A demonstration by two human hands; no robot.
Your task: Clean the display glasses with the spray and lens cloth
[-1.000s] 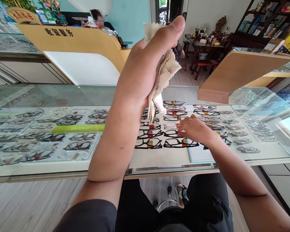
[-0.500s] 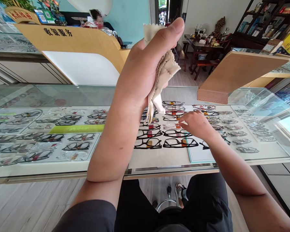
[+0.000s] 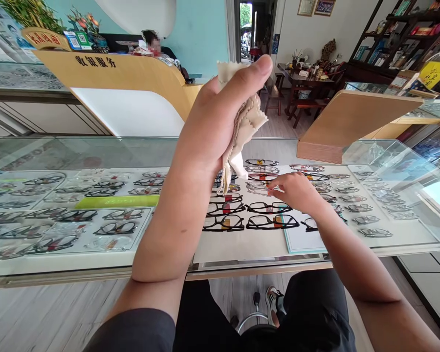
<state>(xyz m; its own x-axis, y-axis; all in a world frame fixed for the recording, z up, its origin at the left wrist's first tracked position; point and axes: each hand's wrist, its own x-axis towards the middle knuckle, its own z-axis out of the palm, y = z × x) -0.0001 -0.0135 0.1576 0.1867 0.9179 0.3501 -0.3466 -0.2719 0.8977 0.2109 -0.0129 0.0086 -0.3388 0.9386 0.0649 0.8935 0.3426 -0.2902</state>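
The left hand [image 3: 220, 117] is raised in the centre of the frame, its grip clamped on a crumpled cream cleaning cloth [image 3: 242, 132] that hangs from between thumb and fingers. The right hand [image 3: 297, 191] rests low, right of centre, inside the open display desk [image 3: 242, 244]. Its fingertips [image 3: 275, 188] close on a pair of clear-framed glasses [image 3: 258, 188] lying in the middle rows of the display. The grip appears pinched on the frame, though the exact contact is too small to confirm.

Procedure, as judged from this position:
- Lift the frame by its bridge or rim, not by the lenses.
- Raise it straight up so that it clears the adjacent black-framed glasses [image 3: 271, 222] in the front row.
- Keep the cloth bunched and clear of the rows below.

Legible writing: the curved wooden counter [image 3: 132, 73] at upper left bears black Chinese characters reading "收银服务". A yellow sign [image 3: 434, 73] at upper right carries writing too small to read. Tags on the frames are not legible.
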